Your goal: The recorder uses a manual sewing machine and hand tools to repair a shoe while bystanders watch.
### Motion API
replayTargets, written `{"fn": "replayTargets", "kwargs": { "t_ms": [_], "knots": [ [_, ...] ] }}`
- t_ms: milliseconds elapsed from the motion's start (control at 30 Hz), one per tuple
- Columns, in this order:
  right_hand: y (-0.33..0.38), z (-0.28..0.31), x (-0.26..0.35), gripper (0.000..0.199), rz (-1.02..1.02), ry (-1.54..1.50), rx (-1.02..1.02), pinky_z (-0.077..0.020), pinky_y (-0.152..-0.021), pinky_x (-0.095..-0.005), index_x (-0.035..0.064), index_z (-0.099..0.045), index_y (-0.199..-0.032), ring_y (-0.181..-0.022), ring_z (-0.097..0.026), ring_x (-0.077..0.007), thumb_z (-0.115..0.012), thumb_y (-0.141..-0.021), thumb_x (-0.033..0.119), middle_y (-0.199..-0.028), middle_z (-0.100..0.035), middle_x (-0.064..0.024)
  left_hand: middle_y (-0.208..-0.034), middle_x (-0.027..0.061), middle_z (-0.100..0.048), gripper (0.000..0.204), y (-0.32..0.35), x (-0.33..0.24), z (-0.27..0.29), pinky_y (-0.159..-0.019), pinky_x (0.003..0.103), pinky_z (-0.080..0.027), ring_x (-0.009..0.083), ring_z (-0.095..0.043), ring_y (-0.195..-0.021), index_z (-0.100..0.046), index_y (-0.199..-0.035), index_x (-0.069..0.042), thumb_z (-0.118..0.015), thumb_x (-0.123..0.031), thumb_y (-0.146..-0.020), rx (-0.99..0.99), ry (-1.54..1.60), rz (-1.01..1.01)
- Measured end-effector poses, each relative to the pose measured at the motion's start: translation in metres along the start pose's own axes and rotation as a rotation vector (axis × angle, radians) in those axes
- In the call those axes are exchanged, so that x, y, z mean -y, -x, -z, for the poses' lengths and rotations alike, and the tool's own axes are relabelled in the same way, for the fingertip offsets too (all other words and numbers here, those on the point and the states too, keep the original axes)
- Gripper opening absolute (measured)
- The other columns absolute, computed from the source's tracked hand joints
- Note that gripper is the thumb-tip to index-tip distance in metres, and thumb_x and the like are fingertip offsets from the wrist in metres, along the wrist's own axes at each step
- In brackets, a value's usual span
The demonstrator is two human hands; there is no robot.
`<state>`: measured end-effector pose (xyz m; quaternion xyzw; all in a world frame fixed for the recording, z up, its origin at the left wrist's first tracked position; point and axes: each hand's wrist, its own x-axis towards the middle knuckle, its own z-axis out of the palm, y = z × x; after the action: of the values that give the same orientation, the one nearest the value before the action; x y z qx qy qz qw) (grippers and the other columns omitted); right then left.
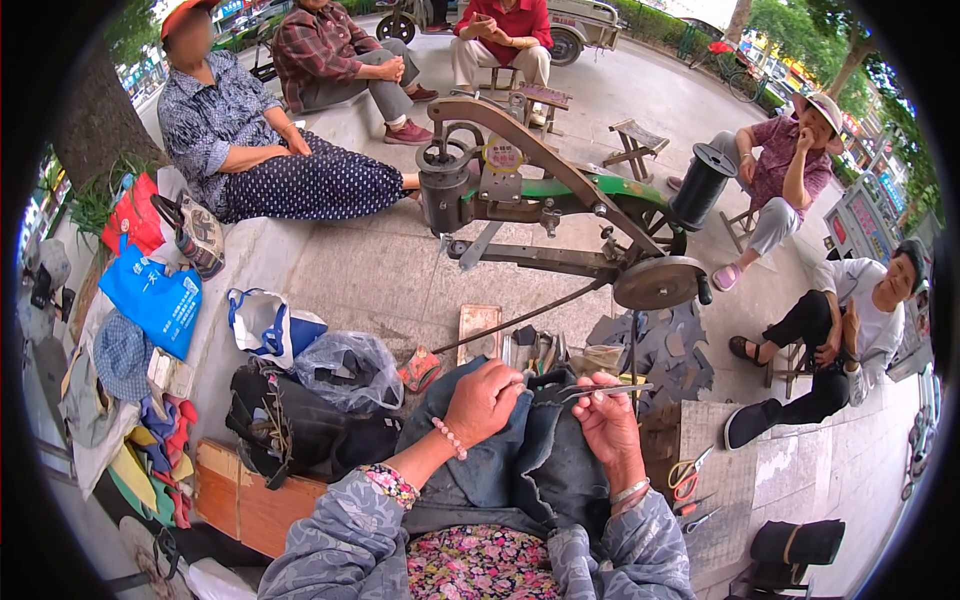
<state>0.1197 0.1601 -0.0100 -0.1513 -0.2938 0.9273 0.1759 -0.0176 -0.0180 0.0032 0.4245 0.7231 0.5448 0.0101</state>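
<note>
Head view, lower centre: the left hand (483, 402) has its fingertips drawn together, any hold unclear; the right hand (608, 430) pinches a slim silver metal tool (632, 388) above worn dark-blue denim cloth (558, 462).

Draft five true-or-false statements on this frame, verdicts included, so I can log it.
1. The right hand holds a thin metal tool. True.
2. The beaded bracelet is on the right wrist. False: the beaded bracelet circles the wrist of the left hand.
3. The orange-handled scissors lie right of the right hand in the picture. True.
4. The large spool on the machine is white. False: the large spool is black.
5. The clear plastic bag lies left of the left hand. True.
</note>
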Motion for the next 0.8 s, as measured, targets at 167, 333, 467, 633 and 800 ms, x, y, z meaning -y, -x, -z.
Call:
{"fn": "replayTargets", "kwargs": {
  "t_ms": [167,333,467,633,800],
  "knots": [
    [0.001,0.006,-0.001,0.026,0.026,-0.045,0.046,-0.0547,-0.073,-0.0353,0.0049,-0.057,-0.106,-0.079,-0.063,-0.0199,-0.058,-0.081,-0.003,-0.106,-0.061,-0.0154,-0.075,0.0125,-0.057,0.006,0.000,0.001,-0.001,-0.057,0.037,-0.045,0.0318,-0.057,-0.067,-0.057,-0.082,-0.003,-0.060,-0.004,-0.078,-0.016,0.002,-0.025],
    [-0.001,-0.002,-0.001,0.024,0.041,0.040,0.046,-0.0539,-0.076,-0.0360,0.0050,-0.058,-0.103,-0.084,-0.063,-0.0209,-0.058,-0.081,-0.004,-0.109,-0.060,-0.0149,-0.076,0.0123,-0.057,0.005,0.000,0.002,0.000,-0.057,0.037,-0.045,0.0317,-0.058,-0.067,-0.057,-0.082,-0.003,-0.060,-0.004,-0.078,-0.022,0.001,-0.035],
    [-0.003,-0.005,-0.001,0.025,0.021,0.111,0.018,-0.0529,-0.080,-0.0378,0.0058,-0.057,-0.104,-0.090,-0.062,-0.0225,-0.060,-0.081,-0.001,-0.111,-0.059,-0.0152,-0.076,0.0124,-0.057,0.005,-0.001,-0.001,0.003,-0.058,0.037,-0.045,0.0319,-0.058,-0.068,-0.057,-0.082,-0.003,-0.059,-0.005,-0.078,-0.004,0.015,0.023],
    [-0.005,-0.004,0.004,0.019,0.009,0.068,-0.001,-0.0529,-0.080,-0.0380,0.0051,-0.056,-0.101,-0.089,-0.063,-0.0240,-0.061,-0.083,0.006,-0.106,-0.061,-0.0154,-0.076,0.0126,-0.056,0.006,-0.002,0.000,0.002,-0.058,0.037,-0.045,0.0319,-0.058,-0.068,-0.057,-0.083,-0.003,-0.060,-0.005,-0.077,-0.010,0.014,-0.003],
    [-0.014,-0.007,0.034,0.022,0.042,0.037,0.047,-0.0513,-0.079,-0.0400,0.0033,-0.057,-0.094,-0.088,-0.062,-0.0256,-0.052,-0.092,0.025,-0.100,-0.061,-0.0149,-0.075,0.0125,-0.056,0.009,0.000,0.003,0.000,-0.057,0.037,-0.045,0.0316,-0.057,-0.066,-0.056,-0.083,-0.002,-0.061,-0.003,-0.076,-0.004,0.039,-0.019]
  ]
}}
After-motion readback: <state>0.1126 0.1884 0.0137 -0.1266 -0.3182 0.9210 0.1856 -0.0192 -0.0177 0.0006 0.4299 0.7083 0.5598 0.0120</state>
